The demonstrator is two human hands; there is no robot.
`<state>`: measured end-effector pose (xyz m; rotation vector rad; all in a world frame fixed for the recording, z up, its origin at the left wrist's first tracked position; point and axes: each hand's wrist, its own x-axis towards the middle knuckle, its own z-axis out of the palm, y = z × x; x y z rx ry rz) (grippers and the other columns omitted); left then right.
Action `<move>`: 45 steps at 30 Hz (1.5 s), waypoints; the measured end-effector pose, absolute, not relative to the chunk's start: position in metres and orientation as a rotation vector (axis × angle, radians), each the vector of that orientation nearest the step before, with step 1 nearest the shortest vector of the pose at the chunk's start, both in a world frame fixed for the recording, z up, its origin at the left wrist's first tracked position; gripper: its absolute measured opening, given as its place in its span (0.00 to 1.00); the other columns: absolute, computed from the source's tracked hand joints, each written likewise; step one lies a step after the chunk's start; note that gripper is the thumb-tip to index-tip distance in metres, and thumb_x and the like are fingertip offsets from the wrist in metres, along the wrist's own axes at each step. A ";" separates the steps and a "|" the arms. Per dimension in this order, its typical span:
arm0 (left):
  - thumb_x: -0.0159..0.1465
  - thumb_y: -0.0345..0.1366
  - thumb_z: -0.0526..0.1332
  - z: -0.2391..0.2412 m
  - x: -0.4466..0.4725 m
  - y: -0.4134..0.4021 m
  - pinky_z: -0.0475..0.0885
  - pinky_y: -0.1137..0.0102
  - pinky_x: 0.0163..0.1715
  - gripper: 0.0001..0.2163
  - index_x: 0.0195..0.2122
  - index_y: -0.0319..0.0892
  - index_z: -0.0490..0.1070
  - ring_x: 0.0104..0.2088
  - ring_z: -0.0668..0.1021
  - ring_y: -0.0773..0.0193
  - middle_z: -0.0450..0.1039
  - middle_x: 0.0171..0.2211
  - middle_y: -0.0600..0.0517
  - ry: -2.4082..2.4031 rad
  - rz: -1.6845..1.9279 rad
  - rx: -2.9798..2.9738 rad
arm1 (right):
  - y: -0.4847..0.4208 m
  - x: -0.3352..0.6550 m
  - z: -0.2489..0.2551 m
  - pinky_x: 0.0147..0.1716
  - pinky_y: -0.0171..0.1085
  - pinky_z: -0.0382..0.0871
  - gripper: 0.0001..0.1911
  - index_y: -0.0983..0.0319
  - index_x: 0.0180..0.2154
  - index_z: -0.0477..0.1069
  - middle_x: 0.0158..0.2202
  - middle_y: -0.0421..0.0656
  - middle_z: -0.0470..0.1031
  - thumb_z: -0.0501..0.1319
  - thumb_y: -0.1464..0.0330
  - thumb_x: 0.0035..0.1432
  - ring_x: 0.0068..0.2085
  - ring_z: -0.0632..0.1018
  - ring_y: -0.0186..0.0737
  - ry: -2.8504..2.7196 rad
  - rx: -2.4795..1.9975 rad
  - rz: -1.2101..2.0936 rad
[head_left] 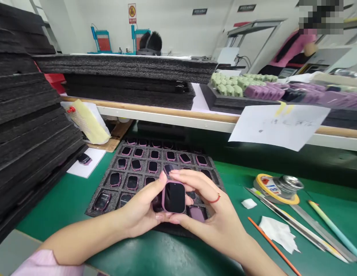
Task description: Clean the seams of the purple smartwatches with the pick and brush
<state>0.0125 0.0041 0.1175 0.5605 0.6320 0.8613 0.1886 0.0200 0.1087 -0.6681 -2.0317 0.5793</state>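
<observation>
A smartwatch body (174, 197) with a purple frame and dark screen is held upright between my two hands, above the foam tray. My left hand (142, 211) grips its left side, thumb near the top corner and fingers underneath. My right hand (214, 203) is closed round the right side, its thumb at the lower edge and fingers over the top. A dark purple shape (157, 202) shows beside the watch near my left fingers; I cannot tell what it is. Below lies the black foam tray (106, 177), with several purple watch bodies (133, 182) in its square pockets, partly hidden by my hands.
On the right lie a yellow tape roll (278, 188), a steel ruler (322, 230), an orange stick (273, 245) and crumpled tissue (279, 232). Another watch (84, 158) rests on white paper at left. Black foam stacks (28, 126) and a shelf (167, 117) border the bench. Two people are beyond.
</observation>
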 end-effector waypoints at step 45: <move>0.58 0.56 0.69 0.112 0.012 0.005 0.52 0.79 0.17 0.23 0.41 0.39 0.82 0.17 0.61 0.78 0.78 0.31 0.45 0.490 0.818 0.592 | 0.027 0.213 0.117 0.40 0.44 0.82 0.18 0.55 0.43 0.79 0.39 0.39 0.84 0.68 0.82 0.55 0.39 0.84 0.42 -1.736 -0.666 0.243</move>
